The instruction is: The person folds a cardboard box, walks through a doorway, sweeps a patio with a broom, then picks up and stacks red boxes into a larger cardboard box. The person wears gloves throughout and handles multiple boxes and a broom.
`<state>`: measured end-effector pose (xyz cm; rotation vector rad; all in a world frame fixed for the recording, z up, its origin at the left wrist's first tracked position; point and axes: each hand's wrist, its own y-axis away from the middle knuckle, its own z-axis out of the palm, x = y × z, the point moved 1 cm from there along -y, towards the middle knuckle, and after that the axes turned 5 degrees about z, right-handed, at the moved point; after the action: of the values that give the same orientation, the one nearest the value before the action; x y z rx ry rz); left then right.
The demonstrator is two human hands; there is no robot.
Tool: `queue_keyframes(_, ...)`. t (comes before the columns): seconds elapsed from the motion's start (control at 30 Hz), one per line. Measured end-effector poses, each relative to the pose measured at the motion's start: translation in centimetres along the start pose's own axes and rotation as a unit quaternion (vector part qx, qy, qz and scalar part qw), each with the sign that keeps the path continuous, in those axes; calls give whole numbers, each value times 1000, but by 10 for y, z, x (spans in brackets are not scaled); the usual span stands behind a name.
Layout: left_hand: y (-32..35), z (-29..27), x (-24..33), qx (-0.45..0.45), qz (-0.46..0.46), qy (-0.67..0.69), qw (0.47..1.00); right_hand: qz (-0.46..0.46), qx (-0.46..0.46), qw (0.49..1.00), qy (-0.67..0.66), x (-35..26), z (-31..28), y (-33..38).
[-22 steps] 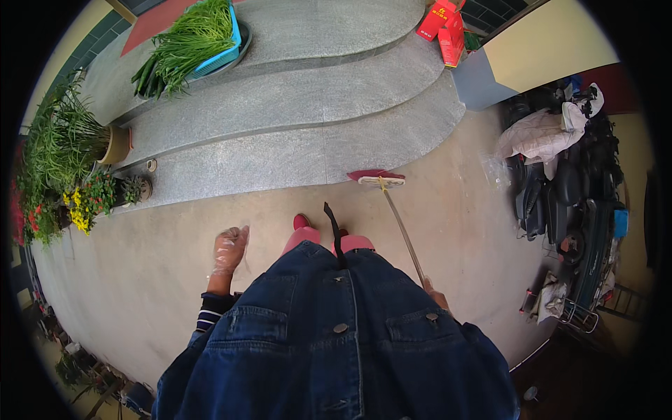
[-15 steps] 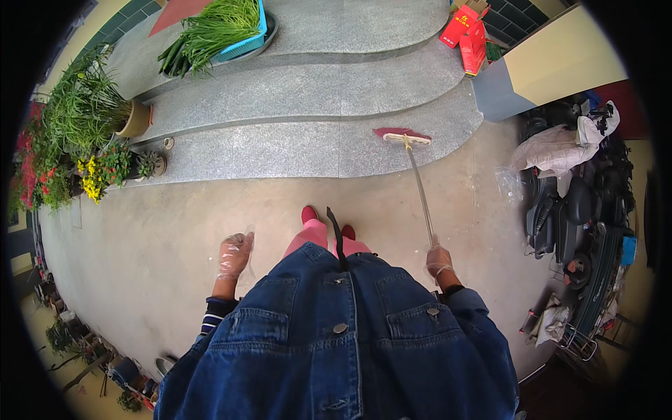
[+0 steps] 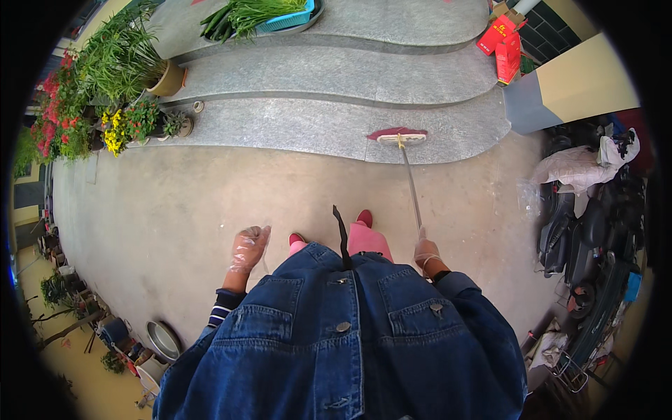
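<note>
My right hand (image 3: 426,254), in a clear plastic glove, is closed around the upper end of the thin pole of a flat mop (image 3: 410,182). The mop's dark red pad, under a pale plate, lies on the lowest grey stone step, ahead of me and right of centre. On the left, my gloved left hand (image 3: 250,248) hangs above the concrete floor with its fingers curled. Loose clear plastic shows around its fingertips; what is inside the fingers is hidden.
Grey curved steps (image 3: 301,77) rise ahead. Potted plants (image 3: 164,77) stand at their left end. Higher up are green vegetables in a blue basket (image 3: 288,21). Red boxes (image 3: 509,57) stand beside a pillar (image 3: 560,87) at right, with scooters (image 3: 581,224) nearer. A metal basin (image 3: 164,339) lies lower left.
My right foot has come forward and my left foot now sits farther back. The mop head has shifted left along the lowest step, and my view has turned. Both hands keep their closed shape.
</note>
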<state>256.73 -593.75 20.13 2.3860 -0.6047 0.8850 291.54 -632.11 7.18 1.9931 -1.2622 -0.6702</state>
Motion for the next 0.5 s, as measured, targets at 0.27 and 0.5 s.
queue_keyframes(0.27,14,-57,-89,40,48,37,997,64,30,988,-136,29,93,125)
queue_keyframes(0.5,98,-131,-203,113,-48,36,992,40,73,991,-101,-20,87,141)
